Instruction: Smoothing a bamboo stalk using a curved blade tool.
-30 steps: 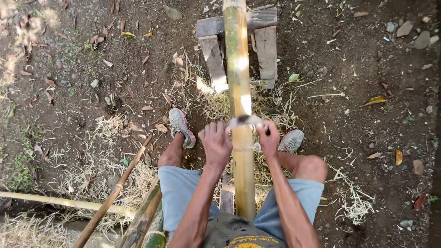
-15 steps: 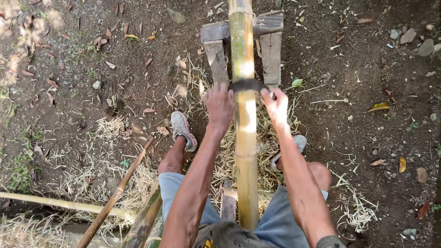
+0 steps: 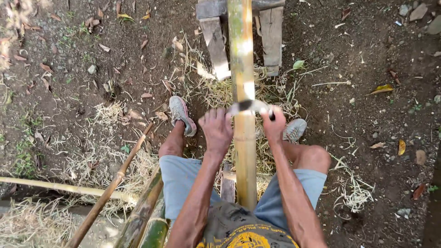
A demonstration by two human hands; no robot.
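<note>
A: State the grip condition.

B: Both hands are clenched on a curved scraping blade (image 3: 248,106) laid crosswise over a bamboo pole (image 3: 243,138). The left hand (image 3: 217,129) grasps the blade's left end, fingers curled over it on the left side of the pole. The right hand (image 3: 274,125) grasps the right end, on the right side of the pole. The metal middle of the blade rests against the upper surface of the pole.

A: Position of the pole?

B: It runs lengthwise down the centre of the view, between the person's knees. Its far end lies on a wooden trestle (image 3: 271,34) at the top of the frame; its near end disappears below the person's shirt. The surface is yellow-green, with a bright sunlit patch just beyond the blade.

A: Adjacent items?

B: A grey shoe (image 3: 180,114) sits left of the pole, another grey shoe (image 3: 294,130) right of it. The person wears light blue shorts (image 3: 180,179). Pale bamboo shavings (image 3: 353,193) lie scattered on the bare soil around both feet. At lower left, a thin brown stick (image 3: 112,186) leans diagonally across a pale horizontal pole (image 3: 55,186), beside darker green bamboo lengths (image 3: 142,216). Dry leaves (image 3: 381,88) and small stones are spread over the ground.
</note>
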